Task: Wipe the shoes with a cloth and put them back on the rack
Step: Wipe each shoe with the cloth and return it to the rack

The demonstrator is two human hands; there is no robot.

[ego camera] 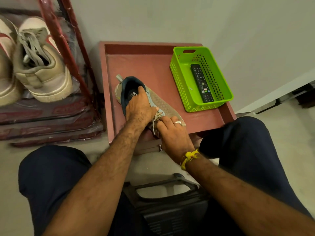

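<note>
**One running shoe on the tray, no cloth in sight**

Head view: the grey mesh running shoe (158, 101) lies on a reddish tray table (153, 65). The left hand (139, 108) grips its collar, fingers curled into the opening; the right hand (172, 132) pinches the laces (156, 118). Wiping seems not yet begun, and racking remains. Beige sneakers (40, 65) sit on the plastic-covered rack (71, 40) at left. A green basket (179, 74) holds a remote (202, 82). Pale wall, pale floor.
</note>
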